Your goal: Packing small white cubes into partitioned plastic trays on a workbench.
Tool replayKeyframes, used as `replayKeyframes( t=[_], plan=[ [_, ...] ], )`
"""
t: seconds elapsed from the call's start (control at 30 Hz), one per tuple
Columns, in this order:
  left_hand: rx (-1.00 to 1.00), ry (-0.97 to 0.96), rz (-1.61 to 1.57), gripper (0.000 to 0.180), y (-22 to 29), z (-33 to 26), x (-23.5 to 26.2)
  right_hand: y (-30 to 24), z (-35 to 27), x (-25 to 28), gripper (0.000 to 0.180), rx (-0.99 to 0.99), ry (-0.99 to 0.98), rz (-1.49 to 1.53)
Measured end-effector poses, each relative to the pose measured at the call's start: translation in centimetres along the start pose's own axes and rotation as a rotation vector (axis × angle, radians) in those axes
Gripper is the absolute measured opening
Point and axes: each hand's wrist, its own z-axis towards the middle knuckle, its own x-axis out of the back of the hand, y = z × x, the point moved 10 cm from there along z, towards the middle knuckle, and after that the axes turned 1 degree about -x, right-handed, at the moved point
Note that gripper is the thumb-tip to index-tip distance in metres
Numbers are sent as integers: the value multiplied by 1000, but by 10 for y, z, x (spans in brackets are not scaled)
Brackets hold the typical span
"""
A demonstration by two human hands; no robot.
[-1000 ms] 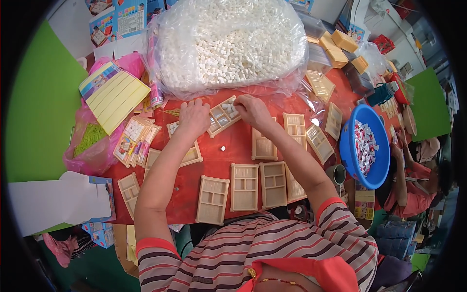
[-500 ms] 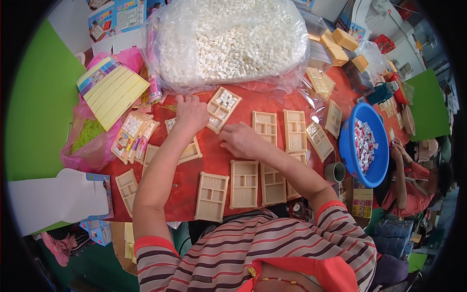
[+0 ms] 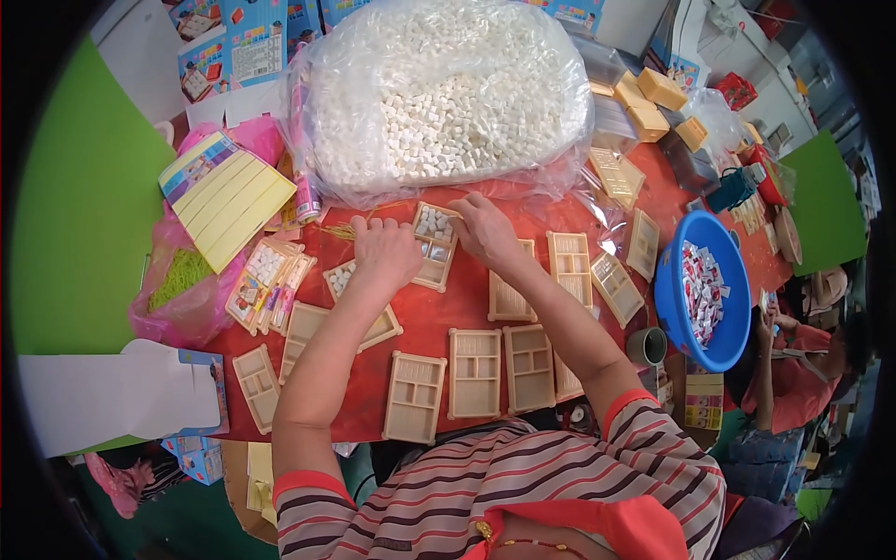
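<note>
A cream plastic compartment tray (image 3: pixel 432 271) lies on the red table between my hands, with small white cubes (image 3: pixel 433 222) in its far compartment. Clear film or plastic glints in its middle compartments. At its far right corner my right hand (image 3: pixel 487 233) has fingers bent onto the rim, closed on it. My left hand (image 3: pixel 388 250) is palm down along the tray's left side, its fingers a little apart and bent; their tips are partly hidden. Just beyond them lie thin green strips (image 3: pixel 338 231). Another tray with white cubes (image 3: pixel 342 278) is partly covered by my left forearm.
A big clear bag of white cubes (image 3: pixel 448 121) fills the far side. Cream trays (image 3: pixel 416 397) line the near edge. At right stands a blue basin (image 3: pixel 667 299) of small packets, beside a cup (image 3: pixel 646 346). Yellow printed sheets (image 3: pixel 227 201) lie left. A co-worker (image 3: pixel 798 355) sits right.
The tray has turned straighter. My right hand has moved from below it to its far right corner. My left hand has come nearer its left side. The whole view has shifted slightly.
</note>
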Motion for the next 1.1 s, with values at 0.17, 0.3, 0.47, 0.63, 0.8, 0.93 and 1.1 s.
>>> replayKeyframes(
  t=[0.17, 0.3, 0.47, 0.63, 0.8, 0.93, 1.1],
  plan=[
    [85, -15, -56, 30, -3, 17, -17, 34, -1, -19, 14, -77, -94, -257],
    [126, -7, -109, 28, -10, 20, -24, 34, 9, -29, 13, -104, -183, -243],
    [169, 61, -354, 26, -16, 20, -20, 31, 16, -38, 14, -141, -276, -277],
    [234, 13, -691, 25, -28, 16, -16, 29, 20, -20, 15, -118, -229, -254],
    [227, 32, -1599, 36, -35, 29, -77, 14, 36, -4, 13, -66, -272, -271],
    [165, -253, -2015, 36, 0, 17, -62, 14, 41, 4, 14, 8, -307, -235],
    [115, -260, -2153, 37, 3, 15, -42, 10, 60, 6, 14, 107, -306, -149]
  ],
)
